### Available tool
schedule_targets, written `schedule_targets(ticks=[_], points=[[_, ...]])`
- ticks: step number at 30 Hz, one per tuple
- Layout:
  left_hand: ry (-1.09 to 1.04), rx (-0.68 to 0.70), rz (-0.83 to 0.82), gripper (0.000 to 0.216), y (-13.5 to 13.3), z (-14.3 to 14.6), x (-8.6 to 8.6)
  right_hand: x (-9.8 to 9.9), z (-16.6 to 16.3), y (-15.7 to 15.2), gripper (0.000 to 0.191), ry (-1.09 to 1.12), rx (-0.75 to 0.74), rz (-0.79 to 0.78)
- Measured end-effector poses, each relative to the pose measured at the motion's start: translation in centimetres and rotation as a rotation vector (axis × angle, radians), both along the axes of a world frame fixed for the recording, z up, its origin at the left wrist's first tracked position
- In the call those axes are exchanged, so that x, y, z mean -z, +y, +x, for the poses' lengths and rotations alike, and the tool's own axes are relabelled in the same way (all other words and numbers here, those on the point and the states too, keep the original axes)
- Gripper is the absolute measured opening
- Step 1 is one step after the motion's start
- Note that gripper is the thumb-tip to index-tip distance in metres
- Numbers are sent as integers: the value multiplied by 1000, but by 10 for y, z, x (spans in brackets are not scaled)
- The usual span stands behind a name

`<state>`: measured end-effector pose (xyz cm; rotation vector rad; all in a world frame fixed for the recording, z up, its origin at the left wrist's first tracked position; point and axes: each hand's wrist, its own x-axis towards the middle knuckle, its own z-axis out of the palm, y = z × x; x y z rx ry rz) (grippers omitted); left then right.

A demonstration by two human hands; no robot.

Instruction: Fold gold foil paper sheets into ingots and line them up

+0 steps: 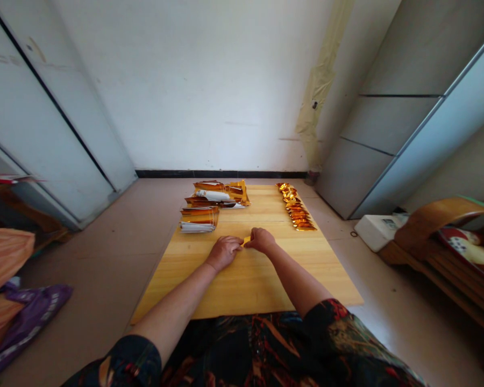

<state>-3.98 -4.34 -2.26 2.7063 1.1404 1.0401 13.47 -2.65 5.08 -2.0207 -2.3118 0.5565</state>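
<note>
Near the middle of the wooden board [250,279], my left hand [225,252] and my right hand [262,239] meet over a small gold-yellow paper piece [247,241]. Fingers of both hands are closed on it, the left on its near left end and the right on its far right end. Its exact shape is mostly hidden by the fingers. Beyond my left hand lies a stack of orange-gold foil sheets [199,216] with white edges. A larger pile of gold and white sheets [215,196] sits behind that. To the right, shiny folded gold foil pieces [300,214] form an overlapping row.
A white wall [210,97] with a dark baseboard stands beyond the board. Grey cabinets [387,118] rise at right, near a white box [375,231] and a wooden chair [431,242]. Orange and purple bags [28,317] lie at left.
</note>
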Motion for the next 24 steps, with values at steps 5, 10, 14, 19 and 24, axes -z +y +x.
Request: schedule_targets(ticks=[5, 10, 14, 19, 24], points=[[-7, -2, 4, 22, 0, 0, -1, 4, 4, 6, 26, 67, 11, -19], [-5, 0, -7, 25, 2, -1, 3, 10, 8, 10, 20, 135, 28, -19], [-3, 7, -14, 25, 2, -2, 4, 11, 13, 12, 15, 172, 17, -15], [3, 4, -15, 26, 1, -2, 3, 12, 18, 12, 15, 220, 28, -28], [2, -4, -11, 28, 0, -2, 2, 12, 21, 11, 18, 252, 56, -42]])
